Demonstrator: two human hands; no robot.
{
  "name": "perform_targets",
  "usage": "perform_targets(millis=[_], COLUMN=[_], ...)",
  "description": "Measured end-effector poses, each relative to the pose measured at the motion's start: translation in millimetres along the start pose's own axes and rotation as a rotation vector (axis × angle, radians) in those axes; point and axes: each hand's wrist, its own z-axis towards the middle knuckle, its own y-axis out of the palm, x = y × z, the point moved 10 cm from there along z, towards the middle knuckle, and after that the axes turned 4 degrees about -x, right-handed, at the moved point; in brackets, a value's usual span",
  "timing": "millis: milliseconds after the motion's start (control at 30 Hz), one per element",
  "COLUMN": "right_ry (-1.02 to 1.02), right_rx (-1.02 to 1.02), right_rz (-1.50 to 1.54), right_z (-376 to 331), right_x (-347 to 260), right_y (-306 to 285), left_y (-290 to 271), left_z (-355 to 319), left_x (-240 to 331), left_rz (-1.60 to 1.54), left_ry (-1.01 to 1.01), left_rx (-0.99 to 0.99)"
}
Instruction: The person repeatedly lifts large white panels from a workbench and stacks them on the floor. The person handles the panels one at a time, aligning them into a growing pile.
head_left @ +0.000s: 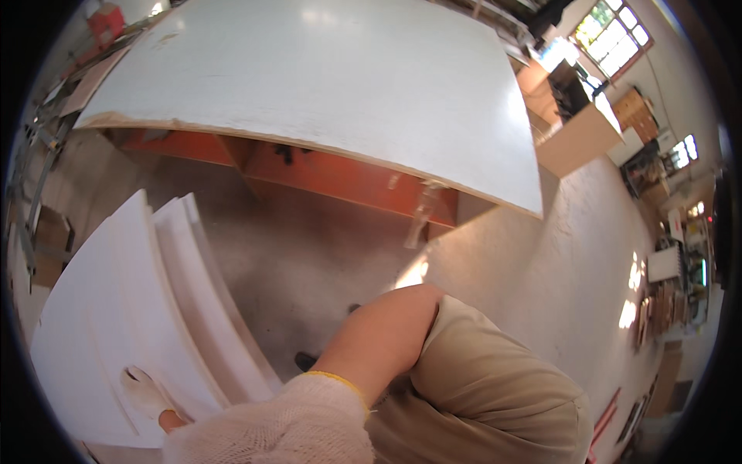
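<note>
White boards (pixel 100 309) near pale tabletop (pixel 332 77), left hand (pixel 147 394) on boards, right hand (pixel 270 429) foreground, fingers' grip unclear

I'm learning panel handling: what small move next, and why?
Perhaps steady the large flat white panel with the right hand, in a white knit glove: the white-gloved left hand is at that panel, and the right forearm points toward it.

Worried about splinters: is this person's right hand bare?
No, the right hand wears a pale knitted glove edged in yellow.
</note>
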Motion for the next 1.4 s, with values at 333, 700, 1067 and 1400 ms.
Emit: perform_targets(millis=[333,700,1067,1400], right_ry=[1.147,-0.185,-0.268,-0.358], right_rx=[1.189,2.376,2.323,2.127], right_rz=[-1.149,-1.011,-1.054,-1.152], right_z=[-357.4,-653.3,-705.9,-617.8], right_x=[-158.5,-322.4,-435.3,-400.2], right_y=[-74.5,26.9,-62.4,-108.0], left_y=[25.6,16.1,13.4,13.0], left_z=[23.6,20.9,13.5,13.5], left_x=[53.7,53.3,49.1,43.9], left_rz=[0.059,0.046,0.093,-0.012], left_ry=[-0.066,-0.101,-0.083,-0.098], left_rx=[-0.089,-0.063,-0.02,0.008])
